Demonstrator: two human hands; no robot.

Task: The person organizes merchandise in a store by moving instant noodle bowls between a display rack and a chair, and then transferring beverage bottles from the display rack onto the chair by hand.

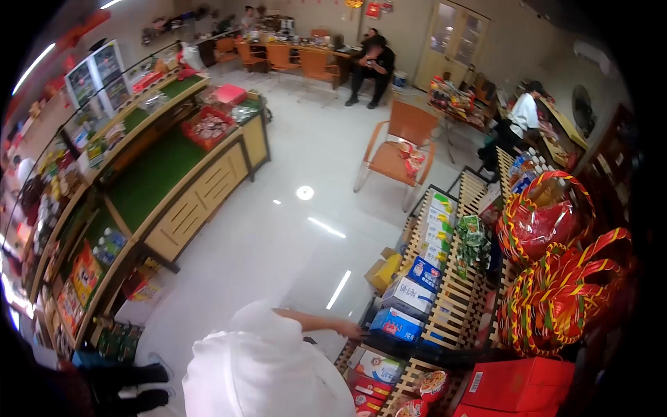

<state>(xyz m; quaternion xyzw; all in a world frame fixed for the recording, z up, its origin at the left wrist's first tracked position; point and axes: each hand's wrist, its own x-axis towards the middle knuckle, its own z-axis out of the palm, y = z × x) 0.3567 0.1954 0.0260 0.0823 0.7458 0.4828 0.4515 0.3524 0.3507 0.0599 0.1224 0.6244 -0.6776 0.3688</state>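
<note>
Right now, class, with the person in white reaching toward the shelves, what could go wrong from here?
The hand of the person in white is close to the blue carton; a careless sweep might knock it.

The brightly trimmed baskets appear crowded together, so pulling one could drag another along.

Red packets lie on the seat of the orange chair; a bump might spill them onto the floor.

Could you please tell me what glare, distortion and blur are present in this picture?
Head view: the glossy floor reflects light as streaks and a round spot; head view: the display counter looks bowed, probably by the wide lens, and corners go black; head view: the hand of the person in white and the seated person look soft.
</note>
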